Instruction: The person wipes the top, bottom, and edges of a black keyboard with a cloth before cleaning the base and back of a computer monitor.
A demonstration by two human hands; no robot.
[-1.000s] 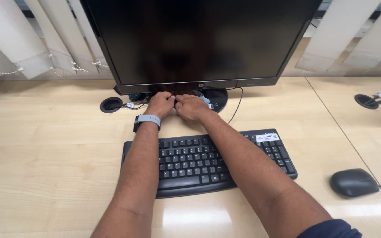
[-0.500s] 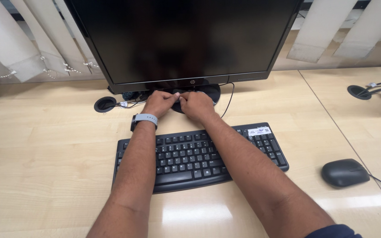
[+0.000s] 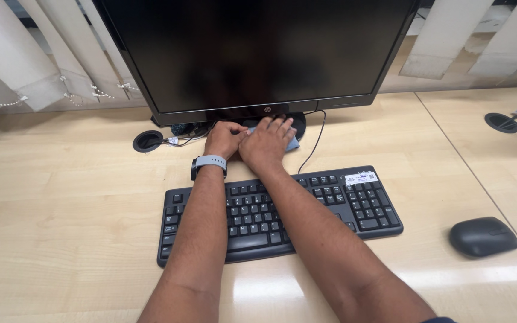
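Right hand [image 3: 265, 145] fingers spread flat on grey cloth [image 3: 292, 143]; left hand [image 3: 224, 139] fisted beside it.

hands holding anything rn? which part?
Right hand lies flat, fingers spread, on a grey cloth over the monitor base; only the cloth's edge shows. Left hand is curled beside it; any grip cannot be told.

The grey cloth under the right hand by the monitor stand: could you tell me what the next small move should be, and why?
Probably a short sweep of the grey cloth sideways across the monitor base. The right hand lies flat on it with fingers spread, and the left hand rests curled beside it. The cloth sits part on the base, part on the desk, so much of the base looks uncovered.
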